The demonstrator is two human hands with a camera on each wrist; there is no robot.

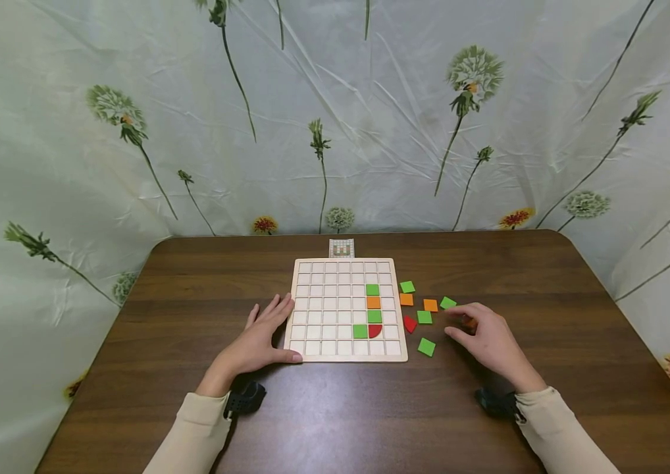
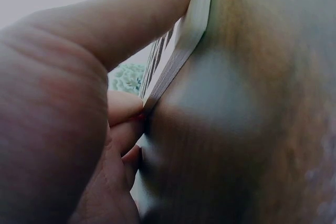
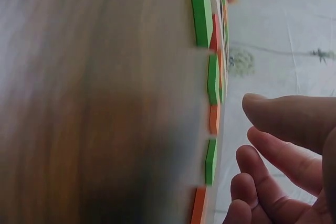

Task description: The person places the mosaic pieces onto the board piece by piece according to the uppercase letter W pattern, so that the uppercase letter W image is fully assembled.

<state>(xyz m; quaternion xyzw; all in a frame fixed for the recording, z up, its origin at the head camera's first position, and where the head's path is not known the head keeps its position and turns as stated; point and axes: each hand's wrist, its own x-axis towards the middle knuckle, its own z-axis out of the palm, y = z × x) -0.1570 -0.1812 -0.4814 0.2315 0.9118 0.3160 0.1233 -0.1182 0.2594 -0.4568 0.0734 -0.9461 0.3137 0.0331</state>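
A pale wooden grid board (image 1: 323, 317) lies flat on the table. Its right part bears several green squares, one orange square (image 1: 373, 302) and a red quarter-round tile (image 1: 374, 331). My left hand (image 1: 260, 340) rests at the board's lower left, thumb on the corner and fingers along the left edge. To the right of the board, my right hand (image 1: 489, 339) hovers over the table with thumb and fingers apart and nothing between them. An orange tile (image 3: 198, 205) lies beneath it, mostly hidden in the head view. The nearest loose green tile (image 1: 447, 303) is by its fingertips.
Between board and right hand lie more loose tiles, among them a green square (image 1: 426, 347), an orange square (image 1: 430, 305) and a red piece (image 1: 409, 324). A small printed pattern card (image 1: 341, 248) sits behind the board. Beyond the brown table (image 1: 222, 263) hangs a dandelion-print curtain (image 1: 370, 99).
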